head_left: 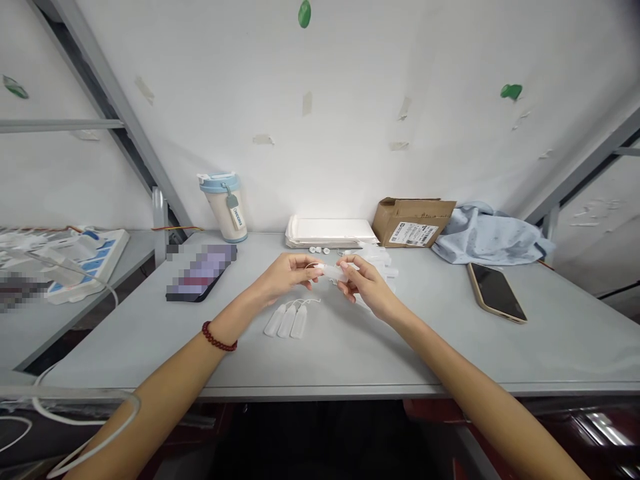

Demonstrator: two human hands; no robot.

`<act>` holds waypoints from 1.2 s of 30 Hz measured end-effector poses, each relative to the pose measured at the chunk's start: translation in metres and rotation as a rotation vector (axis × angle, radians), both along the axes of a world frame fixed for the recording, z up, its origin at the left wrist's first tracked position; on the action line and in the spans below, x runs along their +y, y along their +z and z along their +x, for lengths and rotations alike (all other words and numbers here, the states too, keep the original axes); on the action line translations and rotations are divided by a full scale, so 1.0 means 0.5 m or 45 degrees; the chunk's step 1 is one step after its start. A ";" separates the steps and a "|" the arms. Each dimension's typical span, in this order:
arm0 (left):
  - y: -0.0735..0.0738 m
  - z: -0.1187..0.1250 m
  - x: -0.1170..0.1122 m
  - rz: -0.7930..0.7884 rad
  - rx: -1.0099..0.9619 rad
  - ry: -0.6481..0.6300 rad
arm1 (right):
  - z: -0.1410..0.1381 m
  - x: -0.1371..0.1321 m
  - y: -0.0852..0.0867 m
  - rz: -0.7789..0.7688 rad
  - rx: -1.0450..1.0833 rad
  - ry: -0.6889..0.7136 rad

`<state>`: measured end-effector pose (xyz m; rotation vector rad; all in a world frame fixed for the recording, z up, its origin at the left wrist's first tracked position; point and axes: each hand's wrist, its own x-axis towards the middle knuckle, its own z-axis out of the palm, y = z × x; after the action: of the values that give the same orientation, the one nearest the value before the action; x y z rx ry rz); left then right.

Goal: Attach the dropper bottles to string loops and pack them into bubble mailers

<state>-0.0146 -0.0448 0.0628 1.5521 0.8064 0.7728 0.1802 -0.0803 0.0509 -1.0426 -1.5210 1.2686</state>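
Observation:
Between my hands, above the desk, is a small translucent plastic bottle (332, 272), held roughly level. My left hand (291, 273) pinches its white cap end, where a thin loop or string shows. The fingers of my right hand (367, 285) are closed around the other end of the bottle. Three similar flat bottles (286, 321) with thin white strings lie side by side on the desk, just below my left hand. Behind my right hand lies a pile of translucent bottles (376, 255), partly hidden by it. Several small white caps (319, 251) sit beyond my hands.
A white flat package (330, 232) and a cardboard box (413, 223) stand against the wall, beside a light blue cloth (487, 233). A lidded cup (225, 208) and a phone (202, 273) are at left. Another phone (497, 293) lies at right on the grey desk (350, 363).

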 end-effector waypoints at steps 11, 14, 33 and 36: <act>0.001 0.009 -0.006 0.013 0.024 -0.003 | -0.003 -0.003 0.003 0.023 -0.025 0.001; 0.001 0.011 -0.007 0.021 0.036 0.027 | -0.003 -0.004 0.001 0.042 -0.044 -0.001; -0.009 0.019 -0.007 0.147 -0.009 0.094 | -0.002 -0.005 0.000 0.177 -0.226 -0.126; -0.007 0.020 -0.008 0.051 0.018 0.067 | -0.001 -0.004 0.000 0.198 -0.211 -0.123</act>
<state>-0.0048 -0.0491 0.0590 1.5786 0.8501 0.8214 0.1798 -0.0825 0.0508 -1.1272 -1.6451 1.0008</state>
